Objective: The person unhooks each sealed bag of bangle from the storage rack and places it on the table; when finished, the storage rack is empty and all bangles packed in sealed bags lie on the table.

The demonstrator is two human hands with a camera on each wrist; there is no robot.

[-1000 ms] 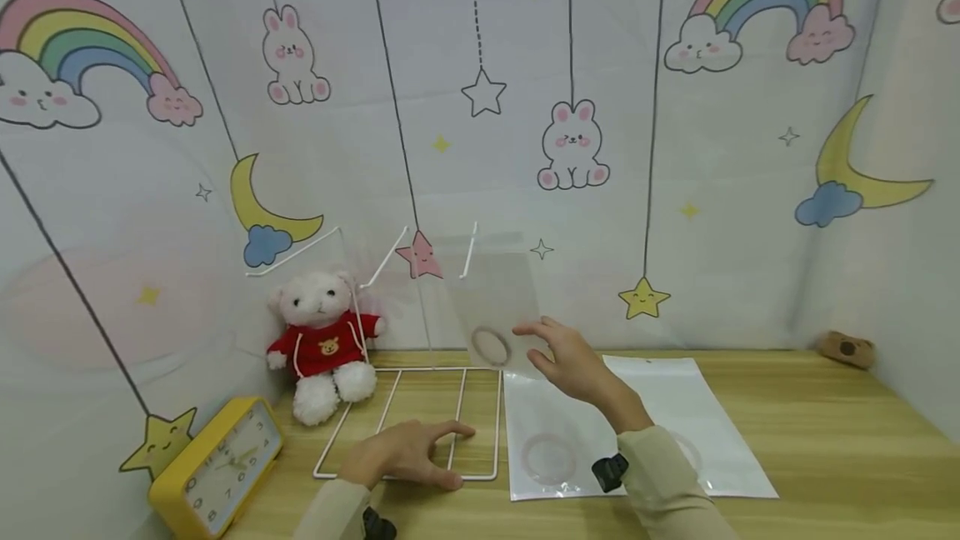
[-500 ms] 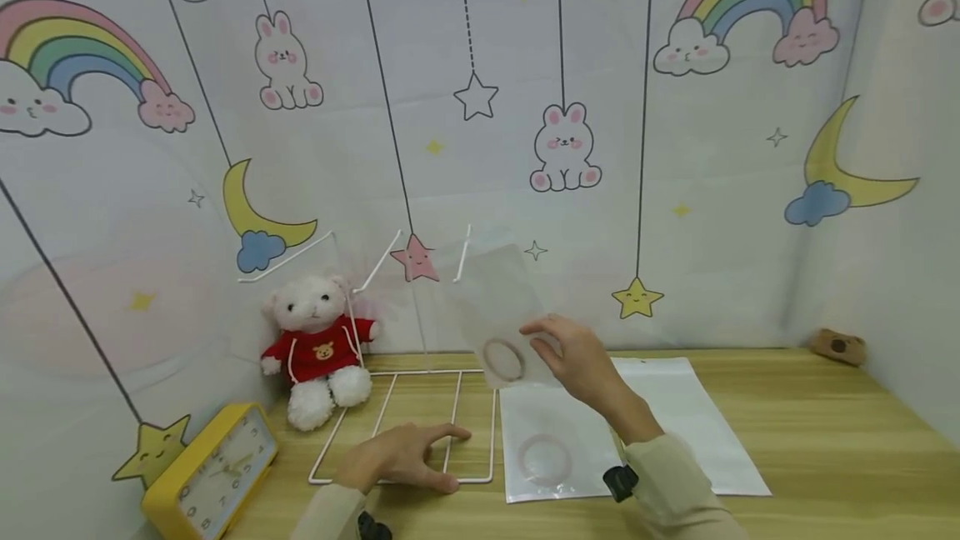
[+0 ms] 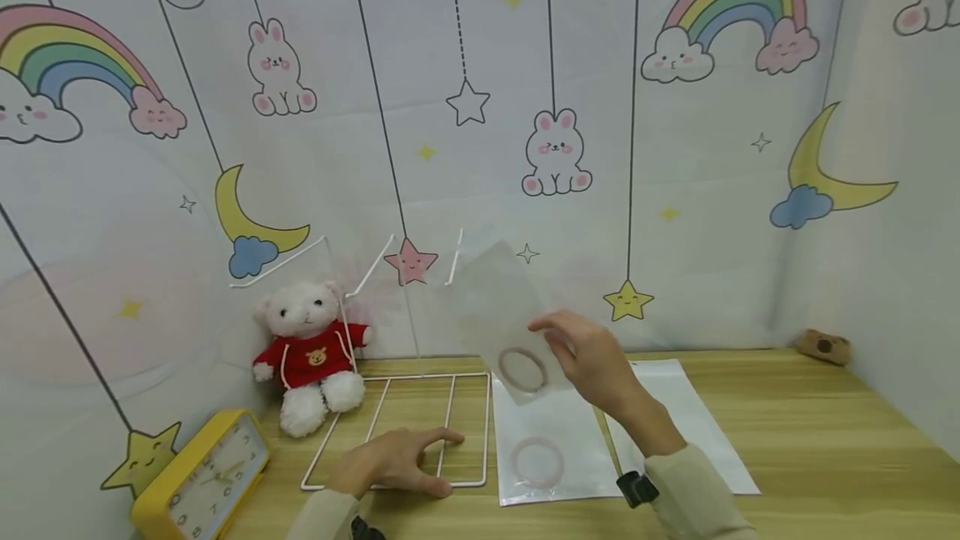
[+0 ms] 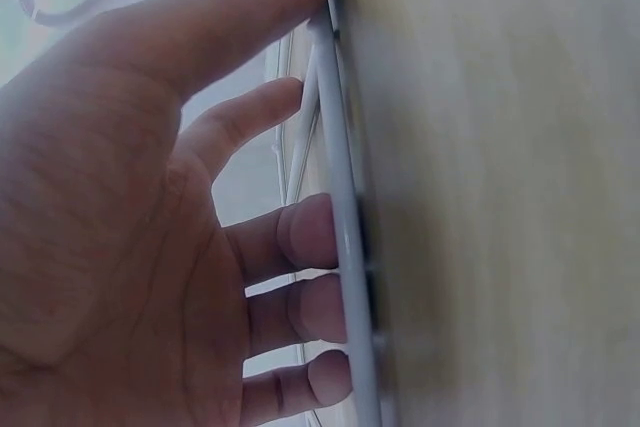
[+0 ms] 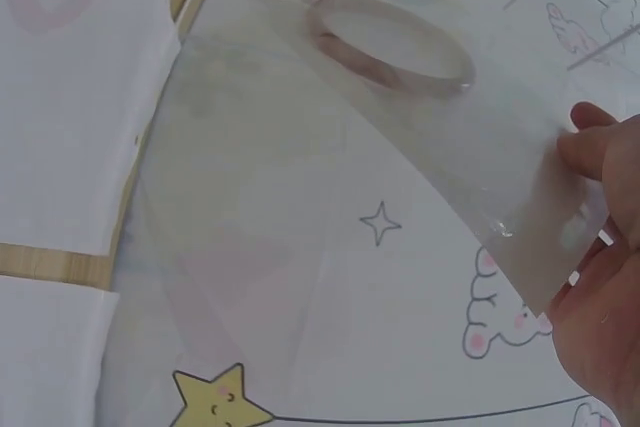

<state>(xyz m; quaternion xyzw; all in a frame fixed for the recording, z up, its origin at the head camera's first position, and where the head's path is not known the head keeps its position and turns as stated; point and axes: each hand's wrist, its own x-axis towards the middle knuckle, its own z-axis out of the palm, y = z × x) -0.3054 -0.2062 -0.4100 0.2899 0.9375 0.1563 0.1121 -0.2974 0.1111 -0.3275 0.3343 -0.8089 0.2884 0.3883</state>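
Note:
In the head view my right hand (image 3: 596, 361) pinches the edge of a translucent plastic bag (image 3: 495, 294), held tilted above the table. A pinkish-brown ring shape shows near its lower corner; the right wrist view shows this ring (image 5: 350, 64) as a thick band, and my thumb and fingers grip the bag's edge. My left hand (image 3: 393, 457) rests on the front of a white wire rack (image 3: 486, 440), thumb and index finger spread. In the left wrist view the fingertips of that hand (image 4: 110, 207) touch the rack's front wire (image 4: 345, 217).
Right of the rack lies a white bag (image 3: 566, 432) with a pink ring on it, beside another white sheet-like bag (image 3: 678, 415). A plush bear (image 3: 307, 357) and a yellow clock (image 3: 202, 477) stand left. A small brown object (image 3: 823, 347) sits far right.
My right hand has carried the translucent bag rightward and slightly down, away from the rack, and the bag has tilted more. My left hand stays on the rack. The head view has shifted slightly.

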